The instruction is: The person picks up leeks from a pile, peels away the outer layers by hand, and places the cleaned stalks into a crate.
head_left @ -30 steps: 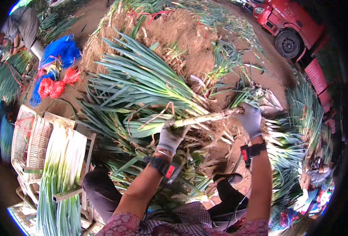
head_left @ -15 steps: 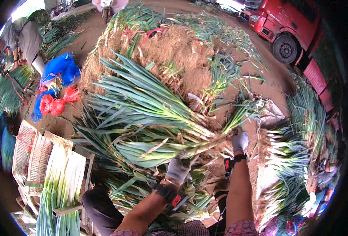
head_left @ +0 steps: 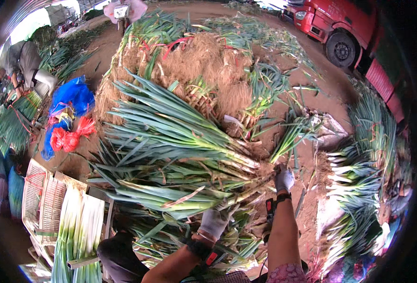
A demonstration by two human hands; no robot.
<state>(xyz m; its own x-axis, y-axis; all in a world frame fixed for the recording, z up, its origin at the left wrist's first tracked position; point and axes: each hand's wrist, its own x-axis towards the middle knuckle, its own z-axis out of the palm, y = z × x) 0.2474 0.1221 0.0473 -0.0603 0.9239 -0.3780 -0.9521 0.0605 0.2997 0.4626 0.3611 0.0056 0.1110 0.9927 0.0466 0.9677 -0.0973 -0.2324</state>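
Observation:
A long leek with broad green leaves lies slantwise between my hands, its dirty root end to the right. Near its leaf base, my left hand in a white glove is closed on the stalk. My right hand, also gloved, grips the root end, with the fingers partly hidden. Just beyond is a heap of untrimmed leeks, leaves to the left and pale stems to the right. More loose leaves lie beneath my left forearm.
Bundled leeks with brown roots are piled behind. Cleaned leeks line the right side. At left are white-stemmed leeks, a basket, red twine and a blue bag. A person bends far left; a red truck stands back right.
Both hands have come slightly nearer to me with the leek, and its leaves now lie lower over the heap. The person at far left has bent further down.

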